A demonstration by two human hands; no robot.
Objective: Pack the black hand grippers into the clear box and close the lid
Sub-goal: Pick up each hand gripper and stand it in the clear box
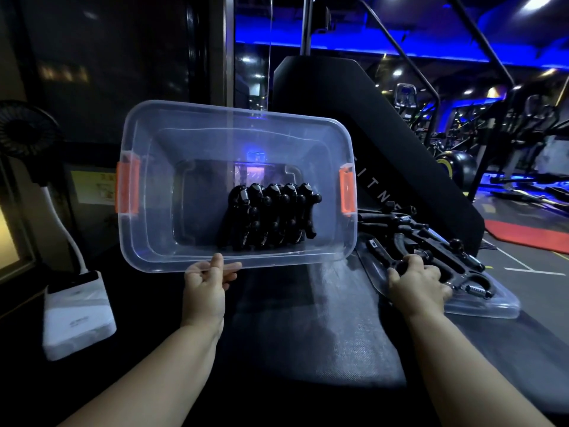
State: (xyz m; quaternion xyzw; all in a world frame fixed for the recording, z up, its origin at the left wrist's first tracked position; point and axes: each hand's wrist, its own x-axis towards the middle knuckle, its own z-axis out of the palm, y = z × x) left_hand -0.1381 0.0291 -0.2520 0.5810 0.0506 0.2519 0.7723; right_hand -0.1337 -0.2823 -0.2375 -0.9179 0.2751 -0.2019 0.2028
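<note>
The clear box with orange side latches is tilted up toward me, its opening facing the camera. Several black hand grippers stand in a row inside it. My left hand pinches the box's near rim. To the right, the clear lid lies flat on the dark mat with several more black hand grippers piled on it. My right hand rests on that pile, its fingers curled round one gripper's handle.
A dark mat covers the surface in front of me. A white device with a bent neck stands at the left, a black fan above it. A black machine panel rises behind the box.
</note>
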